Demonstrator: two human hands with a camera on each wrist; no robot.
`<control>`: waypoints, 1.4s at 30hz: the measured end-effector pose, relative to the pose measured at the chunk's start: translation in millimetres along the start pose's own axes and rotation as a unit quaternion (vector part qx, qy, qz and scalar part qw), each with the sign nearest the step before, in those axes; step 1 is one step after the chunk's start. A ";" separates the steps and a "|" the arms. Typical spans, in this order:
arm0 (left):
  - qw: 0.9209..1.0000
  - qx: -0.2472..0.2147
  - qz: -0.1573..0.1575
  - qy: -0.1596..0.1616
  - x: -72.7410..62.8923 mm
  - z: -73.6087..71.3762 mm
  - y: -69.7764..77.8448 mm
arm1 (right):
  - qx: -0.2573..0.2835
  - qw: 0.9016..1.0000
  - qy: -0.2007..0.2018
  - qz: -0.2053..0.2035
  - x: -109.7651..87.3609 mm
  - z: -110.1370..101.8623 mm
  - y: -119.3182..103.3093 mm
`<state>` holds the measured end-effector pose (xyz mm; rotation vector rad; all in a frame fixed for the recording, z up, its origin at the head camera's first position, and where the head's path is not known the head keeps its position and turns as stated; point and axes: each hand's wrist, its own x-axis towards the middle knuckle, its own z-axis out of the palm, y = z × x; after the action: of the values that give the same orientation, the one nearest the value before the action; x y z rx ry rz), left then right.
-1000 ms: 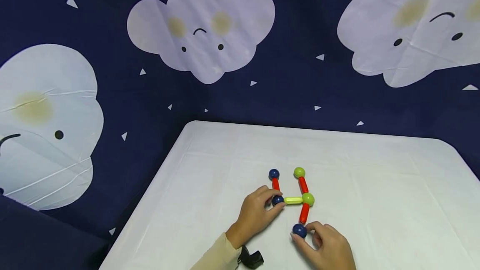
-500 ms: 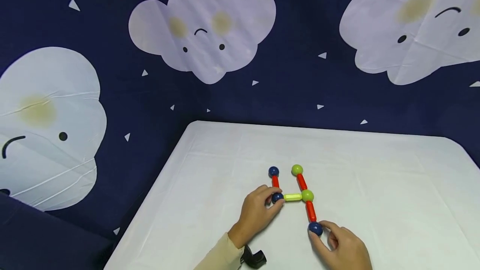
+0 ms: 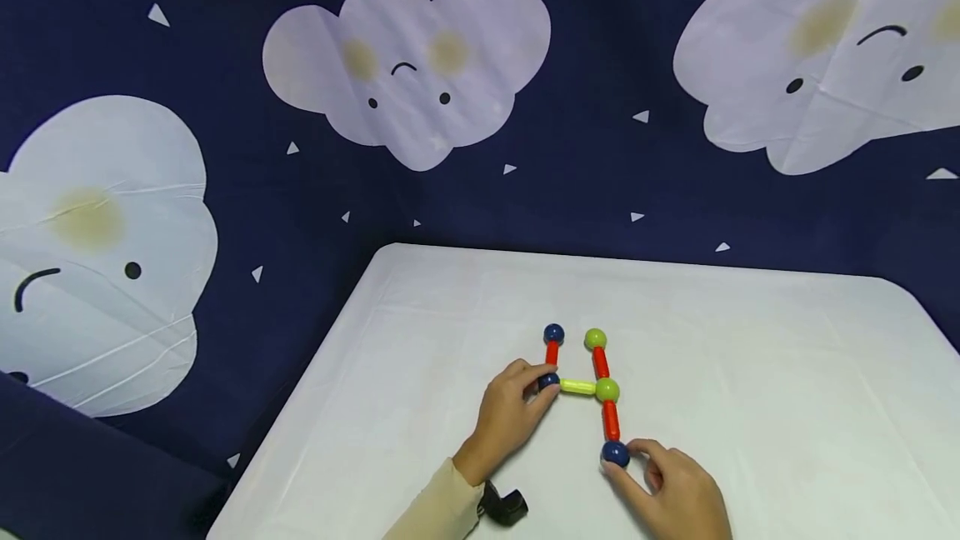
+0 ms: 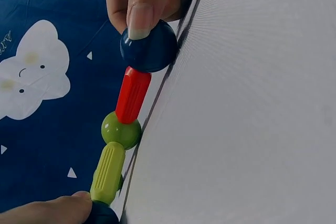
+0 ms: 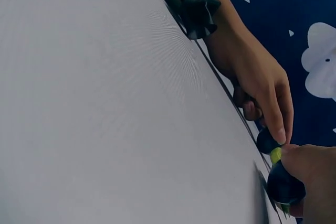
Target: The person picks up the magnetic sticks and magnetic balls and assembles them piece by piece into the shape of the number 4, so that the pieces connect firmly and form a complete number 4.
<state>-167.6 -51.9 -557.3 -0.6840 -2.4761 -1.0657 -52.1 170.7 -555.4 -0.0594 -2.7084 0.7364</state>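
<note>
On the white table lies a joined figure of coloured rods and balls. My left hand [image 3: 510, 411] pinches the blue ball [image 3: 550, 382] at its left joint between thumb and fingers. From that ball a red rod [image 3: 552, 353] leads to a far blue ball [image 3: 553, 334], and a yellow-green rod [image 3: 578, 387] leads to a green ball [image 3: 607, 390]. A second red rod [image 3: 601, 362] joins this to another green ball [image 3: 596, 339]. Nearer me, a third red rod [image 3: 611, 421] ends at a blue ball [image 3: 616, 453], which my right hand [image 3: 671, 486] pinches.
The white table [image 3: 750, 407] reaches back to a dark blue cloth [image 3: 600, 190] printed with clouds. A black wrist device [image 3: 504, 507] sits by the left sleeve [image 3: 438, 507].
The near blue ball in my right hand swung right with its red rod, then came partway back left. My left hand and its ball shifted slightly away, tilting the yellow-green rod.
</note>
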 end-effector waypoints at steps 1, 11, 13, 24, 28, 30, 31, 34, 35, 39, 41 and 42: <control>1.000 0.001 0.000 0.002 1.7 -0.8 -1.1 | 0.004 1.000 0.001 -0.007 2.6 1.1 -1.4; 1.000 0.002 -0.025 -0.003 10.5 -1.4 -6.2 | 0.036 0.999 0.000 -0.041 17.6 11.1 -6.9; 0.999 -0.004 -0.031 -0.006 10.2 1.2 -4.2 | 0.041 0.998 0.000 -0.040 17.7 7.7 -2.5; 1.000 -0.002 -0.020 -0.002 15.6 9.5 2.1 | 0.200 0.965 -0.028 -0.169 110.0 2.2 45.1; 1.000 -0.011 -0.014 -0.020 9.4 14.4 6.7 | 0.182 0.965 -0.036 -0.185 118.9 13.3 51.3; 1.000 -0.009 -0.009 -0.021 7.9 15.5 8.4 | 0.165 0.968 -0.009 -0.191 118.1 17.2 51.9; 1.000 -0.007 -0.008 -0.019 7.4 15.5 9.0 | 0.159 0.969 0.004 -0.191 117.7 18.7 51.8; 1.000 -0.002 -0.010 -0.010 6.4 14.0 9.7 | 0.153 0.969 0.028 -0.194 117.5 21.7 51.0; 1.000 -0.002 -0.011 -0.009 6.4 13.7 10.0 | 0.152 0.969 0.033 -0.194 117.3 21.7 51.3; 1.000 -0.011 -0.015 -0.018 6.8 14.8 10.3 | 0.156 0.968 0.042 -0.192 116.9 20.7 53.9; 0.999 -0.018 -0.014 -0.023 8.3 16.0 10.5 | 0.158 0.967 0.046 -0.192 117.3 19.4 56.5; 0.999 -0.019 -0.014 -0.025 8.4 15.9 9.9 | 0.161 0.967 0.045 -0.192 117.1 20.0 57.0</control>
<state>-171.0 -31.6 -557.8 -0.6985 -2.5206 -1.1220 -171.8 225.0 -564.3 0.4818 -2.3735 1.0061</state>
